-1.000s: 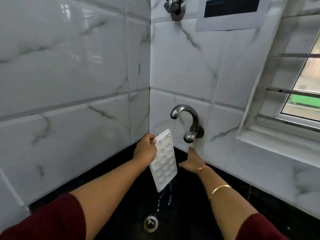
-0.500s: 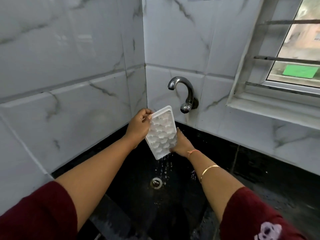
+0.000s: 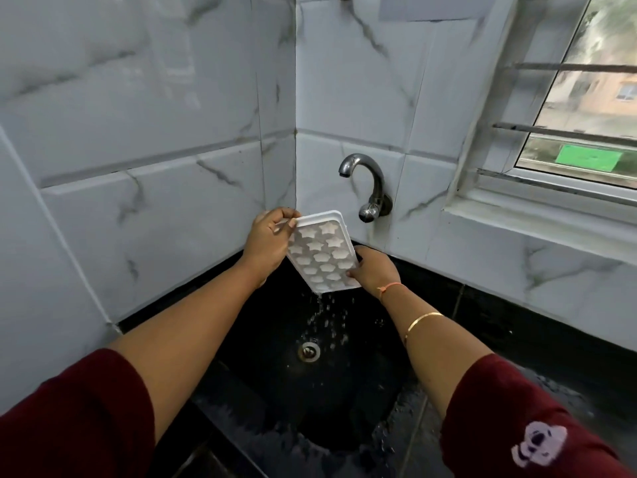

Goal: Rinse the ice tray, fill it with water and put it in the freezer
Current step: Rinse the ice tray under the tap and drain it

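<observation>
The left hand (image 3: 267, 241) pinches the top corner of the tray (image 3: 322, 253), tilted between both hands and dripping into the sink (image 3: 362, 391) below, the right hand (image 3: 374, 270) grips its lower edge: rinsing likely ends, next levelling it under the tap (image 3: 365, 182) beyond

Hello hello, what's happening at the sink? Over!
Left hand and right hand both gripping ice tray. Tray tilted, dripping into sink. Tap off. Nothing blocking.

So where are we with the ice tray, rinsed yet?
Rinse looks done: no water runs from the tap. In hand: left hand and right hand tilt the ice tray, draining drops into the sink. Left: filling it and freezing.
</observation>
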A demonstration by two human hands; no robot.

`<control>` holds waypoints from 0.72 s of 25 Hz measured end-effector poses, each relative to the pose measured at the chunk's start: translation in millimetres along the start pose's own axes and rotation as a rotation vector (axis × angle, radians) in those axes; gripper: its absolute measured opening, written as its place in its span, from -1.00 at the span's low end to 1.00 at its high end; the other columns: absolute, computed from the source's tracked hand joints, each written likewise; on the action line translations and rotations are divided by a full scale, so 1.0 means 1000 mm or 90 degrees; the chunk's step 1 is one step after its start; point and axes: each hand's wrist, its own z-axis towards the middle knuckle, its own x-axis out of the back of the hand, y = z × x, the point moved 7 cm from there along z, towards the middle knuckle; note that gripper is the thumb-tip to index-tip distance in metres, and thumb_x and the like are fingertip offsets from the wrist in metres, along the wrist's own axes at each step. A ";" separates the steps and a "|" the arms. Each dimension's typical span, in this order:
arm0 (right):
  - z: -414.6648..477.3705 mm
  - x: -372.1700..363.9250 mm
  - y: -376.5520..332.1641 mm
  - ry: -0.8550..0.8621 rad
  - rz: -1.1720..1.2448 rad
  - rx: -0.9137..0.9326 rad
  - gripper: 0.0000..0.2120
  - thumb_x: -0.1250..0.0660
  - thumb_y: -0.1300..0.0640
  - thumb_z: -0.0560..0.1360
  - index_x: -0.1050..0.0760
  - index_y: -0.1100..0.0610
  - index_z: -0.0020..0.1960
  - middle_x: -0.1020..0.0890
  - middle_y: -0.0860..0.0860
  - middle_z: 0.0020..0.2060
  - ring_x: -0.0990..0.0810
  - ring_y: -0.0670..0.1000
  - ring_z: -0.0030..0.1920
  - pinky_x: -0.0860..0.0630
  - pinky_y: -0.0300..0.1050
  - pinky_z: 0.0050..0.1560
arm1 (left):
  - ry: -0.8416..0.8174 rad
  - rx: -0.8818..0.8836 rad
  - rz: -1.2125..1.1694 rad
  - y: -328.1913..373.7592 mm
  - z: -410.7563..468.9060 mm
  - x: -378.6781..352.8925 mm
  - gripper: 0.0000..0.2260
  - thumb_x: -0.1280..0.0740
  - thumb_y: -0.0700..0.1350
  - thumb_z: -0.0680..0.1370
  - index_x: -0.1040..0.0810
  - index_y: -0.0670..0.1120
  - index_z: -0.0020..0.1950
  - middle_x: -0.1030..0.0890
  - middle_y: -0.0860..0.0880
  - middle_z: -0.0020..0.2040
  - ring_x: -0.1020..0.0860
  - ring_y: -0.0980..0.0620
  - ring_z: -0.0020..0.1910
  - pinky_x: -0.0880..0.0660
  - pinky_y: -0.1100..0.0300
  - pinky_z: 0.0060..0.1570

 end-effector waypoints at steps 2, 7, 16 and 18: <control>-0.006 0.008 0.001 0.014 -0.037 -0.006 -0.80 -0.36 0.14 0.41 -0.57 0.13 0.04 -0.64 0.12 -0.02 -0.57 0.18 0.05 -0.51 -0.04 -0.03 | 0.039 -0.024 0.148 0.001 -0.001 0.008 -0.84 -0.24 -0.17 0.57 -0.59 -0.06 0.06 -0.50 -0.12 0.14 -0.46 -0.05 0.16 -0.36 0.28 0.16; -0.022 0.031 -0.007 0.055 -0.149 0.023 -0.84 -0.29 0.13 0.48 -0.60 0.13 0.00 -0.58 0.14 -0.03 -0.53 0.19 0.05 -0.43 -0.06 -0.09 | -0.011 -0.116 0.370 0.019 -0.016 -0.001 -0.72 -0.24 -0.25 0.50 -0.48 -0.17 0.21 -0.51 -0.15 0.21 -0.39 -0.13 0.28 -0.20 0.09 0.31; -0.041 0.041 -0.002 0.120 -0.205 0.102 -0.74 -0.24 0.15 0.54 -0.54 0.09 0.21 -0.49 0.16 0.06 -0.48 0.20 0.12 -0.46 0.01 0.03 | -0.096 -0.150 0.562 0.038 -0.034 -0.017 -0.50 -0.27 -0.18 0.48 -0.33 0.03 0.42 -0.58 -0.15 0.17 -0.52 -0.16 0.15 -0.44 0.08 0.07; -0.043 0.038 -0.002 0.121 -0.211 0.122 -0.70 -0.22 0.18 0.54 -0.48 0.13 0.26 -0.48 0.18 0.08 -0.47 0.22 0.12 -0.46 0.03 0.07 | -0.168 -0.114 0.596 0.027 -0.031 -0.024 -0.56 -0.26 -0.23 0.48 -0.44 0.04 0.34 -0.53 -0.16 0.20 -0.51 -0.18 0.16 -0.43 0.09 0.10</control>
